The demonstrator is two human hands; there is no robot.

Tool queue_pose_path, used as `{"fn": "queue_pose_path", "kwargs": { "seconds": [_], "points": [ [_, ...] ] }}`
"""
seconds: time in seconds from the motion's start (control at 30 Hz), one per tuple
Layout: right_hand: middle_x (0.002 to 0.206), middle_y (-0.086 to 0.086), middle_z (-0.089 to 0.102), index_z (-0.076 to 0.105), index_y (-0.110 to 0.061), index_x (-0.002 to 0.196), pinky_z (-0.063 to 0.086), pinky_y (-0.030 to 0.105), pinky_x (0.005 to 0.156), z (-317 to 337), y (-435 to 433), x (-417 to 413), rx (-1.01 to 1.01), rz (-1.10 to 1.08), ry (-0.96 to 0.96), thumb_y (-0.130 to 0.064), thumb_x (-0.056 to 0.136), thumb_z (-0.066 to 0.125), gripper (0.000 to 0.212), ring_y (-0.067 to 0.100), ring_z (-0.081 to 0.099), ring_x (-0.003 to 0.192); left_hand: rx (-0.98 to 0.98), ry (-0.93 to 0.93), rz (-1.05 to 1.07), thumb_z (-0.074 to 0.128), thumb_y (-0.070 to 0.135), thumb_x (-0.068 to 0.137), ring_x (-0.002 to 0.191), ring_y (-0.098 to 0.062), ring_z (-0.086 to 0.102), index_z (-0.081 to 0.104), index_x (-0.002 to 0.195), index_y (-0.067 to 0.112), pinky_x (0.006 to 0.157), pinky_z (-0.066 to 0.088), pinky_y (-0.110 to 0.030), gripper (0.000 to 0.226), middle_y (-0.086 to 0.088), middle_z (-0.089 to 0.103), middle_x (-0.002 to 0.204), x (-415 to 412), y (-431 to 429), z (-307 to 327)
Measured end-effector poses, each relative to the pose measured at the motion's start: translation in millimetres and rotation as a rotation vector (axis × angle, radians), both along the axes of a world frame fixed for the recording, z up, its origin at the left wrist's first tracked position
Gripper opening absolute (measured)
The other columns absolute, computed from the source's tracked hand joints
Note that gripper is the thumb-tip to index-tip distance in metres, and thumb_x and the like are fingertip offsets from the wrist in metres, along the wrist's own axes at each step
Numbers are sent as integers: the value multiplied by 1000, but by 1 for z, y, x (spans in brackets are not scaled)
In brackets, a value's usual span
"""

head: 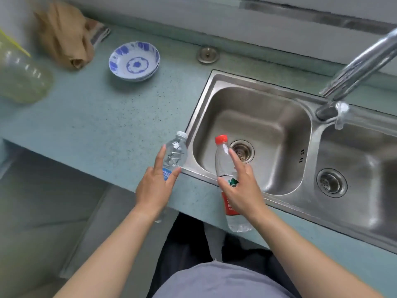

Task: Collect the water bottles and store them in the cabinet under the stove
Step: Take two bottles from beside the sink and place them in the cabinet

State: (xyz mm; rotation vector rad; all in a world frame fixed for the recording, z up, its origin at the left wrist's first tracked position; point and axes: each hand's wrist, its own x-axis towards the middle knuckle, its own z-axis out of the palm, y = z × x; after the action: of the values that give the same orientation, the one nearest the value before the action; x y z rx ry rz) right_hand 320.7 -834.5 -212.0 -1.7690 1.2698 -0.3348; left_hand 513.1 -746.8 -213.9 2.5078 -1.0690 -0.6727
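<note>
A person's left hand (153,186) wraps a clear white-capped bottle (175,152), index finger stretched up its left side, thumb pressed on the blue label, forearm entering from seven o'clock. The right hand (239,190) grips a red-capped bottle (224,166) around its middle, index finger laid straight along the shoulder, thumb across the label, forearm reaching in from five o'clock. Both bottles stand nearly upright, caps tilted slightly toward twelve o'clock, held at the front edge of the pale green countertop (96,125); whether their bases touch it cannot be told.

The white-capped bottle sits just at the left rim of a stainless double sink (214,82), while the red-capped one overlaps the left basin, its cap near the drain (241,150). A chrome faucet (361,67) arcs in from two o'clock. At eleven o'clock of the hands, a stack of blue-and-white bowls (134,61) rests on the counter, with a crumpled brown paper bag (64,35) beyond it and a large clear plastic jug (19,76) at the far left edge.
</note>
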Motion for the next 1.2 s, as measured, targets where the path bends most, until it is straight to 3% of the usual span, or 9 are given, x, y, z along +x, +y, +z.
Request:
{"fn": "queue_pose_path", "kwargs": {
  "seconds": [0.1,0.23,0.33,0.47,0.57,0.63,0.9,1.1,1.2],
  "points": [
    [104,-1,43,15,-59,136,33,8,67,1,18,-21,-16,52,-9,-29,82,59,76,-7,45,79,-78,70,171,45,57,88,89,-32,58,4,139,56,78,47,-39,66,-11,61,101,-39,39,2],
    [108,-5,40,15,-59,136,33,15,72,7,55,-51,-8,270,-70,-28,84,58,75,-17,44,83,-160,115,464,43,58,88,90,-36,60,3,137,58,81,50,-45,63,-10,64,108,-108,104,12],
    [112,-5,40,13,-57,139,32,11,68,18,90,-53,38,435,-87,-30,88,56,72,-23,42,82,-132,67,601,44,56,88,88,-35,60,6,139,58,72,46,-37,64,-6,66,105,-141,156,23],
    [118,0,41,9,-55,140,34,8,65,29,141,-41,105,646,-100,-32,90,53,70,-19,47,78,-130,53,860,46,52,90,99,-28,57,9,142,52,73,37,-30,64,2,57,129,-164,227,29],
    [116,1,42,7,-58,138,42,18,67,38,188,-32,113,833,-108,-33,91,51,70,4,56,76,-136,20,1028,44,53,90,89,-23,52,7,143,50,71,37,-31,65,-3,59,125,-184,287,33],
    [113,-1,42,7,-59,138,42,19,66,43,223,-28,119,932,-96,-33,91,50,69,11,56,72,-154,2,1124,44,52,91,86,-22,51,8,143,49,70,38,-31,64,-3,59,125,-199,329,39],
    [106,-7,40,8,-65,133,39,15,65,48,426,-29,161,1299,-62,-32,89,53,71,10,54,73,-163,-63,1432,44,54,90,82,-23,54,8,143,48,70,47,-35,65,-5,63,113,-264,520,45],
    [115,-5,38,9,-57,139,40,27,69,44,585,-42,143,1430,-62,-34,89,52,70,5,54,79,-46,-125,1520,43,55,89,71,-23,51,8,143,48,56,34,-31,65,-5,56,79,-307,676,48],
    [116,-5,35,10,-54,141,40,29,74,48,638,-43,117,1516,-72,-32,89,53,70,4,53,80,-39,-154,1583,43,55,88,70,-23,51,8,143,49,53,33,-30,65,-6,54,76,-320,734,50]
  ]
}}
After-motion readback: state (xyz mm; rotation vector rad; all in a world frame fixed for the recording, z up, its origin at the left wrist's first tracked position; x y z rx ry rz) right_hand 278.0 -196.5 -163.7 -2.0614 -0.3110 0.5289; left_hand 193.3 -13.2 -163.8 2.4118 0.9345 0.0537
